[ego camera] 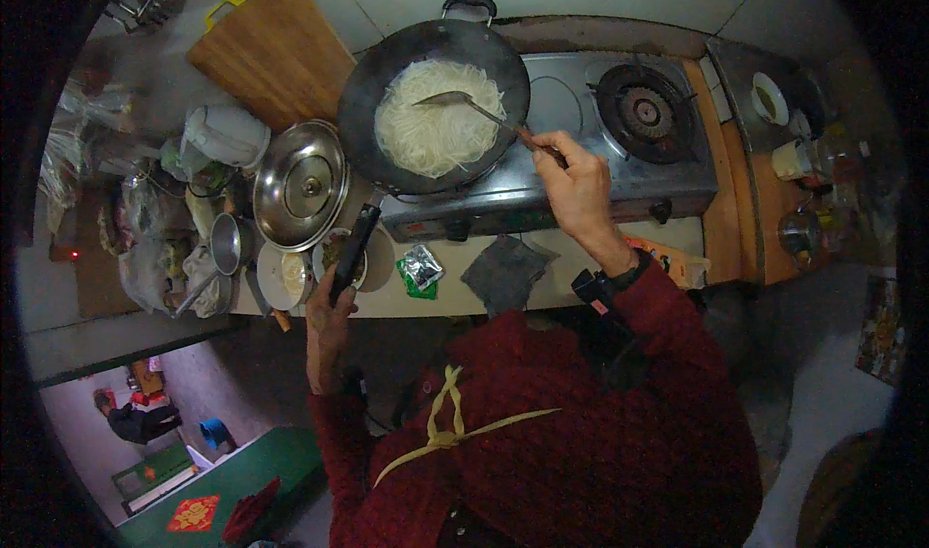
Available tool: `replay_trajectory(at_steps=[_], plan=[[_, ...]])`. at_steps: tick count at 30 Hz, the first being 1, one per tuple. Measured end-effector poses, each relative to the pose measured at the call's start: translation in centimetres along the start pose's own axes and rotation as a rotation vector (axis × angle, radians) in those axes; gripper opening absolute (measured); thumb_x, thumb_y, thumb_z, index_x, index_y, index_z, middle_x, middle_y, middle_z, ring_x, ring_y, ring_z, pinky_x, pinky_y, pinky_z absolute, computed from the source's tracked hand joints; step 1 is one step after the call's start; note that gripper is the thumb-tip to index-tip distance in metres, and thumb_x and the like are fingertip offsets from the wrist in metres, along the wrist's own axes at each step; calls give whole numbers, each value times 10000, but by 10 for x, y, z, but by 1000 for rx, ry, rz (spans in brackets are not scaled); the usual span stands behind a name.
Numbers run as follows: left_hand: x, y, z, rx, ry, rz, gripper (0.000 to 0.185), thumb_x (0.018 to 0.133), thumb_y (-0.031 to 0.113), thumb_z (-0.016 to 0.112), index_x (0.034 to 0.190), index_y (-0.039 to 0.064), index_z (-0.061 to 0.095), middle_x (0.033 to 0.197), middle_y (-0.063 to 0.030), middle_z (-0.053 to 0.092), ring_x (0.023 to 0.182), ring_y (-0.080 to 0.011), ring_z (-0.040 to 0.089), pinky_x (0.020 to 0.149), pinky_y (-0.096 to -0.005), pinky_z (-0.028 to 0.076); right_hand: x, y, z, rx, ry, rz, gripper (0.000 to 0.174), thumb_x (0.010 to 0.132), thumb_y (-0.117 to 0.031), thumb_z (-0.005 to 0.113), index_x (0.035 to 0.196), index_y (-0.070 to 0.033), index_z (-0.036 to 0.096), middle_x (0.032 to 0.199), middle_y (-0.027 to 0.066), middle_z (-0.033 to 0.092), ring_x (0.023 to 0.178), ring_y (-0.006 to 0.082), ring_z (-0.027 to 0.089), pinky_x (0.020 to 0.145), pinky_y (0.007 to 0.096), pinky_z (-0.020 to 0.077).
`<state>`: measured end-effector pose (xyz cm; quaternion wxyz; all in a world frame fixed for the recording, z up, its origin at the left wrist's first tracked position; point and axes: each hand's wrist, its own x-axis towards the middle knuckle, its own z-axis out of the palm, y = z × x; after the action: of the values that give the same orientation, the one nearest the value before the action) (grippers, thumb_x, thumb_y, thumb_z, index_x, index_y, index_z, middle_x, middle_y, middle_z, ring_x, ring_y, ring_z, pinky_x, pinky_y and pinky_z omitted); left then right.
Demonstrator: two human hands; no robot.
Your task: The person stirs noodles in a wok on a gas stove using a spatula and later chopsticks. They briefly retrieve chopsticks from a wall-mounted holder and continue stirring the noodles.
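A dark wok point(363, 119) sits on the left side of the gas stove, holding a mound of pale noodles point(428, 138). My left hand point(330, 330) grips the wok's long black handle point(355, 254), which points down towards me. In my right hand point(577, 181) is the handle of a metal spatula point(488, 112). Its head rests on or just above the noodles, near their middle. Of the left burner only a part of the stove top shows, as the wok covers the rest.
The right burner point(646, 112) has nothing on it. A metal lid point(301, 185) and a wooden cutting board point(272, 50) stand left of the wok. Along the counter lie bowls, a small saucepan point(228, 243), foil and green packets point(421, 268) and a grey cloth point(508, 272). Another person point(138, 417) appears beyond a doorway.
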<state>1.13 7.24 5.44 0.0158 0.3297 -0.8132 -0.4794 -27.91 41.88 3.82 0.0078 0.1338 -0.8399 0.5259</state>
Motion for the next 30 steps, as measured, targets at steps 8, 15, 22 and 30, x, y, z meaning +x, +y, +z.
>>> replay_trajectory(at_steps=[8, 15, 22, 30], plan=[[7, -8, -6, 70, -13, -54, 626, 1092, 200, 725, 1690, 30, 652, 1229, -122, 780, 936, -203, 719, 871, -393, 636, 6, -7, 33, 17, -5, -124, 276, 1093, -204, 772, 1334, -80, 825, 861, 165, 791, 759, 270, 785, 719, 415, 571], [2, -15, -6, 32, -16, 57, 615, 1102, 208, 724, 1683, 21, 653, 1252, -151, 789, 1004, -225, 733, 878, -398, 645, 3, -16, 16, -126, -75, -159, 180, 1074, -204, 742, 1211, -131, 831, 1000, 203, 845, 919, 459, 820, 780, 598, 598], [1, -15, -8, 25, -8, 48, 623, 1151, 258, 741, 1717, 27, 622, 1250, -114, 752, 991, -203, 713, 899, -386, 641, 1, -16, 10, -37, 30, -219, 208, 1087, -191, 751, 1247, -75, 816, 1022, 204, 849, 914, 453, 824, 780, 541, 613], [1, -32, -12, 22, 15, 76, 562, 1142, 236, 729, 1664, 41, 657, 1128, -95, 765, 918, -196, 704, 860, -393, 609, -30, 1, 41, 3, -51, 29, 230, 1124, -129, 778, 1323, -16, 799, 1026, 90, 833, 882, 169, 754, 791, 358, 604]])
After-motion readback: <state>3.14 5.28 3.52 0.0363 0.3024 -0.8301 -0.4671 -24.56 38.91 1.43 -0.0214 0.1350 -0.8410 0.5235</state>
